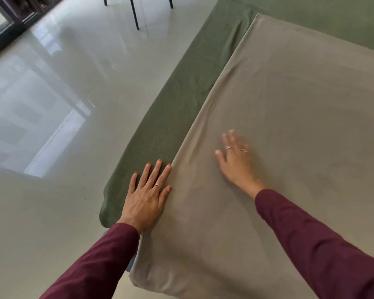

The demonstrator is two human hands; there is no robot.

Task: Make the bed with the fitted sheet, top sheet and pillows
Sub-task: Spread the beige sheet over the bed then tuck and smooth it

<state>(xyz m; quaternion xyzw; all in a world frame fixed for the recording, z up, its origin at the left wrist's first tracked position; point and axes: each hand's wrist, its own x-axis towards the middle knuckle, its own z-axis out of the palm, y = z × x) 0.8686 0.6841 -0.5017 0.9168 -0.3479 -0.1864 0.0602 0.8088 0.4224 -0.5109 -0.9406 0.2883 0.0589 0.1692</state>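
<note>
A green fitted sheet (181,98) covers the bed and shows along its left side and at the far end. Over it lies a flat beige top sheet (300,117), filling most of the bed on the right. My left hand (148,190) rests flat, fingers straight, on the green sheet right at the beige sheet's left edge. Flat on the beige sheet, further in, lies my right hand (235,158), fingers spread and blurred by motion. No pillows are in view.
A glossy pale tiled floor (63,104) stretches to the left of the bed. Thin black furniture legs (134,12) stand on it at the top. A dark window or door frame (7,31) runs along the top left corner.
</note>
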